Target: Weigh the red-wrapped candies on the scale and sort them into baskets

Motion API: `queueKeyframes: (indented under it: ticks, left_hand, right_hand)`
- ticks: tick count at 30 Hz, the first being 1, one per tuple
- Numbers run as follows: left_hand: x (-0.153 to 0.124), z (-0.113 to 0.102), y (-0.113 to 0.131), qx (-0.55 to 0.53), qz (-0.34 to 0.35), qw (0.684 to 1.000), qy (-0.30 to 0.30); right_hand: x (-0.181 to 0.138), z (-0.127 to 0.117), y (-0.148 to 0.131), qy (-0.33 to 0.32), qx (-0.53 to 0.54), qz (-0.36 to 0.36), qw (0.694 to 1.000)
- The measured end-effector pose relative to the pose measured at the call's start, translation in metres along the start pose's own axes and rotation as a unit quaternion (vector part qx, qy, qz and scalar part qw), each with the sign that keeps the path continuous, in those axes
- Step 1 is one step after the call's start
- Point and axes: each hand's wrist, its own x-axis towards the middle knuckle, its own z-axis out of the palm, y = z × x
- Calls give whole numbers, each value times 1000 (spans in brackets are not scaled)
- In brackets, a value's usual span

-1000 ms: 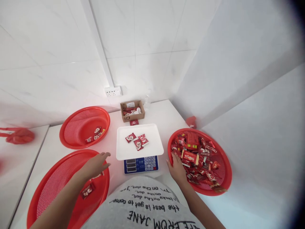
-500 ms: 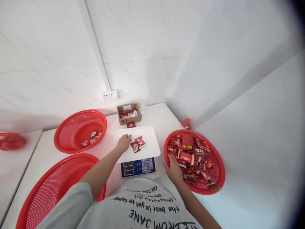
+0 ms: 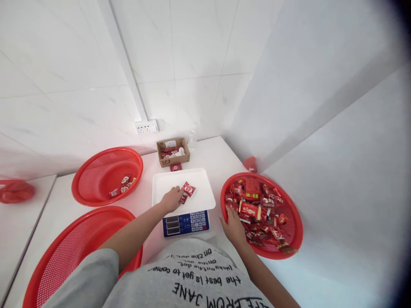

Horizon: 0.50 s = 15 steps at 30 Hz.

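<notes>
My left hand (image 3: 171, 199) reaches onto the white tray (image 3: 195, 199) of the weighing scale (image 3: 185, 223), its fingers curled over a small red candy packet that it partly hides. Another red packet (image 3: 188, 188) lies on the tray just beyond the fingers. My right hand (image 3: 233, 226) rests on the near left rim of the red basket (image 3: 297, 231), which is heaped with several red candy packets (image 3: 257, 209). Its fingers lie flat against the rim.
Two more red baskets are at the left: the far one (image 3: 96, 188) holds a few packets, the near one (image 3: 64, 256) lies under my left arm. A small cardboard box (image 3: 172, 152) with packets stands behind the scale, below a wall socket (image 3: 146, 126).
My left hand left the near left basket, reached onto the scale tray and drew back toward its near side. One of the three packets is gone from sight.
</notes>
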Motion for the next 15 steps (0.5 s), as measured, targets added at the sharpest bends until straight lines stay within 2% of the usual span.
queueKeyframes:
  ticks: [4, 8, 11, 15]
  left_hand:
    - [-3, -9, -2, 10, 5, 1000, 0]
    - [0, -20, 6, 11, 25, 1000, 7]
    - [12, -24, 14, 12, 44, 999, 19]
    - [32, -22, 16, 22, 41, 999, 4]
  right_hand:
    - [0, 0, 0, 5, 1, -4, 1000]
    - [0, 0, 1, 6, 3, -7, 1000]
    - [0, 0, 0, 10, 3, -6, 1000]
    - [0, 1, 0, 12, 4, -5, 1000]
